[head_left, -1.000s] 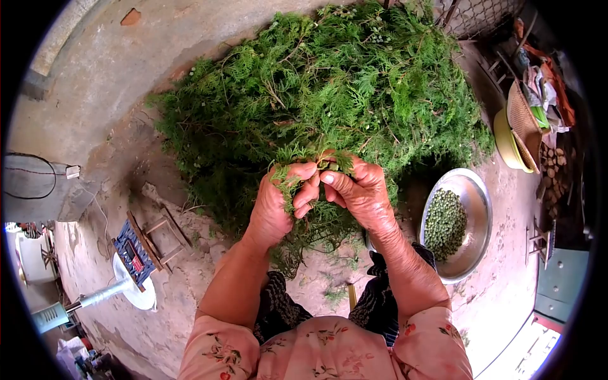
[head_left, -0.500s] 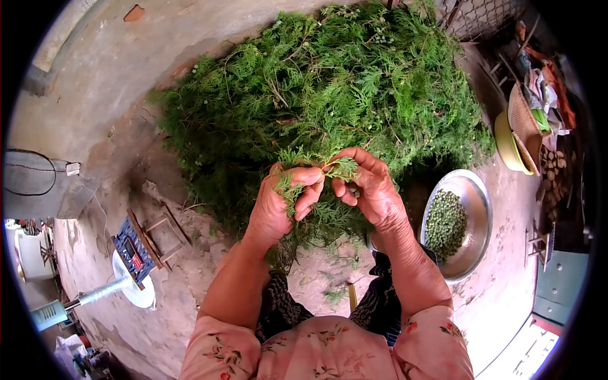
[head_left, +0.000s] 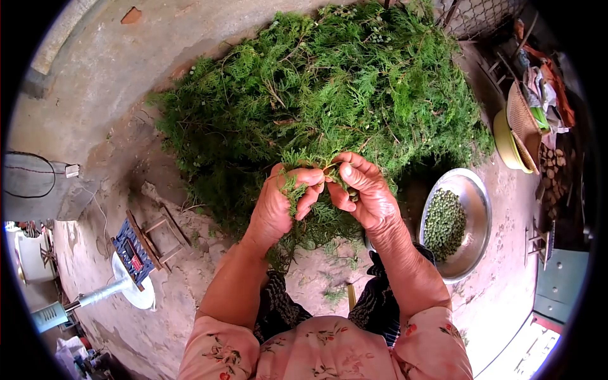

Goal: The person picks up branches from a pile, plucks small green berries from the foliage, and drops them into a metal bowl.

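Between my hands is a green conifer sprig [head_left: 293,189] with flat, scaly leaves. My left hand [head_left: 273,204] is closed around it, thumb and forefinger pinching the stem. My right hand [head_left: 368,193] works close beside it, its fingers curled in on the sprig's other end. Something small and round, like a green cone, shows partly among the right fingers. Just beyond the hands lies a large heap of cut conifer branches [head_left: 342,88]. To the right, a metal basin [head_left: 476,221] holds many small green cones [head_left: 445,225].
A small wooden stool [head_left: 168,240] and a pedestal fan [head_left: 136,288] stand at the left. Toward the back right are a yellow basin [head_left: 506,142] and a woven basket [head_left: 524,126]. A rough wall [head_left: 114,69] rises behind the heap.
My right thumb has lifted and bent in over the sprig, and the leafy tip there is now mostly covered by the fingers. The left hand has barely moved.
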The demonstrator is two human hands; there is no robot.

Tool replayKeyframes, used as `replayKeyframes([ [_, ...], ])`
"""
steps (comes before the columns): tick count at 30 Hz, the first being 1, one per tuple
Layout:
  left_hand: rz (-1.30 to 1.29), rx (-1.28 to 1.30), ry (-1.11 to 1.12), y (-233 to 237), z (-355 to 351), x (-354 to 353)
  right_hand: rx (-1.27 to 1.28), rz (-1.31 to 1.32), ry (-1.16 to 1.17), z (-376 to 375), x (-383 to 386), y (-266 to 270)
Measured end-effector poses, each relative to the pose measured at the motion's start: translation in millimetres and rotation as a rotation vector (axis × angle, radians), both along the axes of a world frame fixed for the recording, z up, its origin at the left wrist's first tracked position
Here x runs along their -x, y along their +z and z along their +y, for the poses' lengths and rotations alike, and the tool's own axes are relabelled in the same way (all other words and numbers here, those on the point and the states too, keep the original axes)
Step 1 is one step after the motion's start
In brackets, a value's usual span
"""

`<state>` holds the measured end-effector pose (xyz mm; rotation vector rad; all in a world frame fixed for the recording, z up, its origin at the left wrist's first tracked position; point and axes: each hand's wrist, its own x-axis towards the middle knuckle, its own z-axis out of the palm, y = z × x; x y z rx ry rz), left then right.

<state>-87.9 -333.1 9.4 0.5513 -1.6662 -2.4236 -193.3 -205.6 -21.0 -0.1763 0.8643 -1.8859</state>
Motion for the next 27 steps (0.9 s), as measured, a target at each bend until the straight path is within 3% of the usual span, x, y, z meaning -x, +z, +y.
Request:
replayKeyframes([
  [4,-0.009,-0.033,0.034,3,3,1,0.034,-0.046,-0.029,0,-2,-3],
  [6,-0.025,-0.189,-0.003,-1,-1,1,0.118,-0.176,-0.008,0,1,1],
  [9,-0.019,-0.263,-0.014,-4,-2,2,0.066,-0.149,-0.023,0,0,0],
  [19,0.009,-0.176,-0.031,-8,-2,2,0.073,-0.051,0.033,2,1,-1],
  [21,0.022,-0.065,0.008,-7,2,1,0.083,-0.056,0.025,2,-1,-1],
  [27,-0.035,-0.160,-0.006,5,4,1,0.103,-0.163,0.033,0,-3,6],
])
